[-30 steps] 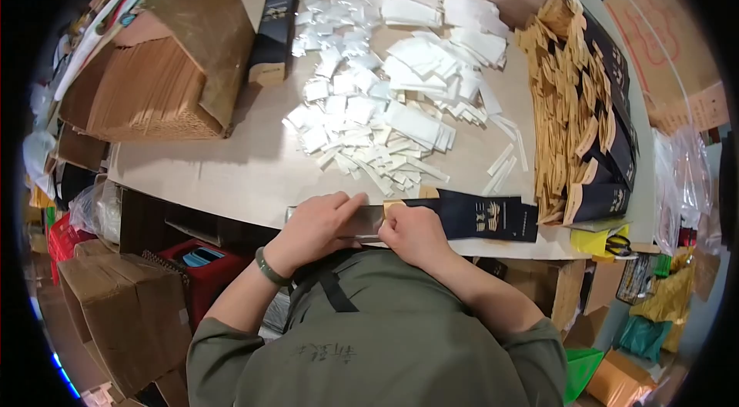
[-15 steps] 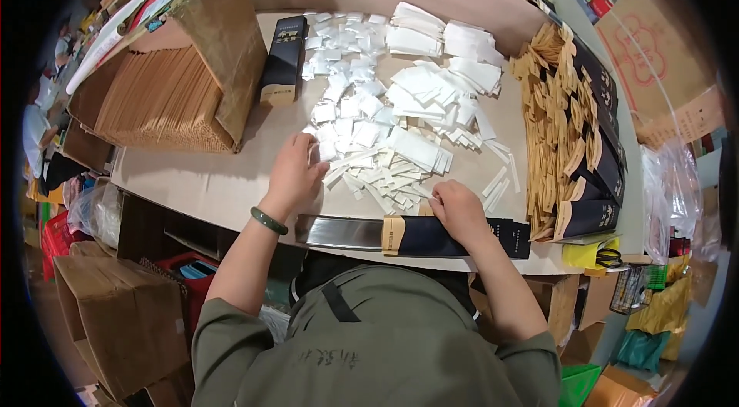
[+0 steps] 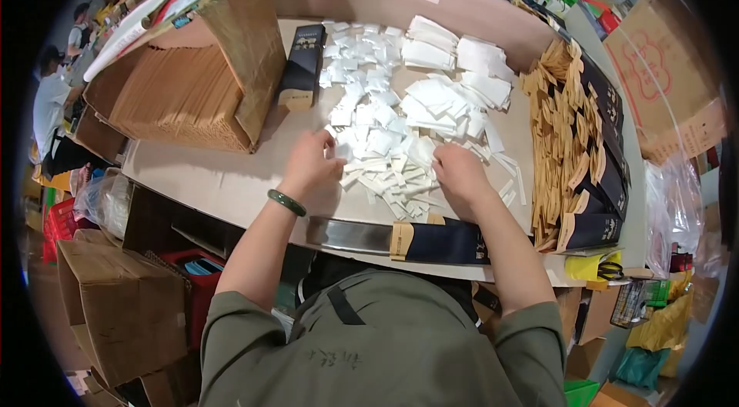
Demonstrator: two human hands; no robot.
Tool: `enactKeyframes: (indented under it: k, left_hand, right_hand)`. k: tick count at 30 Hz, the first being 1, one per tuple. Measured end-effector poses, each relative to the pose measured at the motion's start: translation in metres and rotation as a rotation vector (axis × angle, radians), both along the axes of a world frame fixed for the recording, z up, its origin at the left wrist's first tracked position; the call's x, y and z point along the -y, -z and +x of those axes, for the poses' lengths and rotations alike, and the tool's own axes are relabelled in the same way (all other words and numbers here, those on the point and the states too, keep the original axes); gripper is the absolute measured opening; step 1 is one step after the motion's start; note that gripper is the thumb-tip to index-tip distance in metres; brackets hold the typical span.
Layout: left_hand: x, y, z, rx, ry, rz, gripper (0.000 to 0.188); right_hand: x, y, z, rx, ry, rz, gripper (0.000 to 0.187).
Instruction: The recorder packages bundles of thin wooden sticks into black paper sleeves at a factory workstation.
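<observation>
Fingers of left hand (image 3: pixel 311 164) half curled, thumb apart from forefinger, at near-left edge of small white packets (image 3: pixel 376 113); whether they pinch 1, cannot tell. Right hand (image 3: pixel 460 173) bends palm-down, fingertips just beside a flat white packet (image 3: pixel 421 151); grip hidden, cannot tell. White strips (image 3: pixel 396 190) lie between the 2 hands. Green bracelet (image 3: pixel 286 202) on left wrist. Nearer the body, metal strip (image 3: pixel 348 236) meets dark pouch (image 3: pixel 443 242). Right: upright row of tan pouches (image 3: pixel 550 149). Left: open carton (image 3: pixel 248 45) of brown sheets (image 3: pixel 177 99).
</observation>
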State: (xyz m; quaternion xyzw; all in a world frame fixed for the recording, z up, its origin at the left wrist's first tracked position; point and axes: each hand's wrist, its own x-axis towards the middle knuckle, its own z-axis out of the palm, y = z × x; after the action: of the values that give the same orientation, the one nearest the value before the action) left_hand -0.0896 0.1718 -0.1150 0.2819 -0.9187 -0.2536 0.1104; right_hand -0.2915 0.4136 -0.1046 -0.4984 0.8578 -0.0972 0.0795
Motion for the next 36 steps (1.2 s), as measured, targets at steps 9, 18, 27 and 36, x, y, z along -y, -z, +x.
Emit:
enactKeyframes:
  k: [9, 18, 27, 36]
  left_hand:
    - [-0.060, -0.033, 0.065, -0.109, 0.153, 0.367, 0.014]
    - [-0.027, -0.042, 0.088, -0.237, 0.005, -0.235, 0.035]
    - [0.181, -0.112, 0.101, 0.157, -0.239, -0.400, 0.028]
    - [0.143, -0.103, 0.131, -0.422, -0.408, -0.278, 0.023]
  right_hand:
    - [-0.012, 0.003, 0.009, 0.141, 0.177, -0.193, 0.015]
    - [0.018, -0.027, 0.096, 0.494, -0.086, -0.235, 0.017]
    - [0.009, -0.018, 0.153, 0.292, -0.388, -0.090, 0.011]
    - [-0.017, -0.017, 0.142, 0.154, -0.290, -0.431, 0.025]
